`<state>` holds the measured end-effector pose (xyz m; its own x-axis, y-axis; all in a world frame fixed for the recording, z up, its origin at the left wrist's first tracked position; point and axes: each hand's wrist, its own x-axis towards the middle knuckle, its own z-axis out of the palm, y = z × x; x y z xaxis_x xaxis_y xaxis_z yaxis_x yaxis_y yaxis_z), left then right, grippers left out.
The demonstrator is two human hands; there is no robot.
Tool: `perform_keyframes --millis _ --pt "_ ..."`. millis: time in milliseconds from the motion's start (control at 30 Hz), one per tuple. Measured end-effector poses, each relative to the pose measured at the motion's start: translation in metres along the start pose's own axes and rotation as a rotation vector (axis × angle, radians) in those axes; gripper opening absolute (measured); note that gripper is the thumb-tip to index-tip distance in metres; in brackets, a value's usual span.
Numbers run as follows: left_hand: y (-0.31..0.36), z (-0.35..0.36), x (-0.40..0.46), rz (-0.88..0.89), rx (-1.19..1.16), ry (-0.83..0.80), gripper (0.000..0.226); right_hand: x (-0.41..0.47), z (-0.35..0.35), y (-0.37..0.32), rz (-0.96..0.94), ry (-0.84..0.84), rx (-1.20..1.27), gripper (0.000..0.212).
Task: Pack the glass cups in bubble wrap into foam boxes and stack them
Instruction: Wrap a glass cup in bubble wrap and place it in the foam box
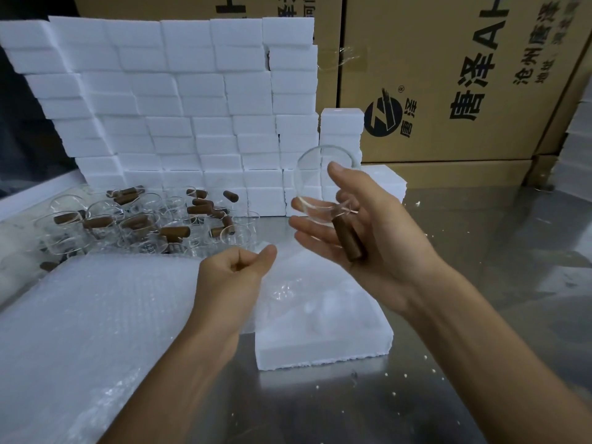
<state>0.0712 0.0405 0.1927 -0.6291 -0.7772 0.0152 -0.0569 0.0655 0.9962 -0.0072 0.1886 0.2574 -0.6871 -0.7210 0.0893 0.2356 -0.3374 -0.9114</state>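
Foam boxes (179, 100) were plain white. The cup (323, 184) was clear glass with a dark brown handle (347, 241); the cups (128, 219) in the heap matched. Bubble wrap (80, 315) was translucent white with a fine dotted pattern. Cartons (464, 75) were tan with black print. The table (480, 251) was grey metal, flecked white.

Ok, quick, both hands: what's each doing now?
Left hand: fingers curled, pinching the bubble wrap.
Right hand: holding a glass cup with a wooden handle.
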Motion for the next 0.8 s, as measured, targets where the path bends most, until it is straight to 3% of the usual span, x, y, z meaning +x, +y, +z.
perform_keyframes --millis 167,333,467,533,567,700,800 --pt "0.002 0.001 -0.005 0.285 0.076 0.061 0.020 0.003 0.001 0.009 0.069 0.006 -0.060 0.034" --pt "0.008 -0.002 -0.011 0.451 0.399 -0.039 0.044 0.005 -0.002 0.011 0.081 -0.013 -0.262 0.038" --pt "0.011 -0.004 -0.016 0.485 0.622 -0.048 0.016 0.005 -0.004 0.011 0.080 -0.073 -0.355 0.039" --pt "0.011 -0.005 -0.019 0.469 0.649 -0.025 0.027 0.004 -0.002 0.013 0.080 -0.089 -0.402 0.028" --pt "0.012 -0.006 -0.019 0.470 0.640 -0.002 0.032 0.005 -0.003 0.015 0.081 -0.097 -0.418 0.033" --pt "0.015 -0.007 -0.017 0.536 0.572 0.009 0.044 0.011 -0.005 0.025 0.169 -0.135 -0.470 0.079" --pt "0.017 -0.009 -0.017 0.574 0.551 -0.031 0.062 0.012 -0.008 0.028 0.192 -0.111 -0.458 0.051"
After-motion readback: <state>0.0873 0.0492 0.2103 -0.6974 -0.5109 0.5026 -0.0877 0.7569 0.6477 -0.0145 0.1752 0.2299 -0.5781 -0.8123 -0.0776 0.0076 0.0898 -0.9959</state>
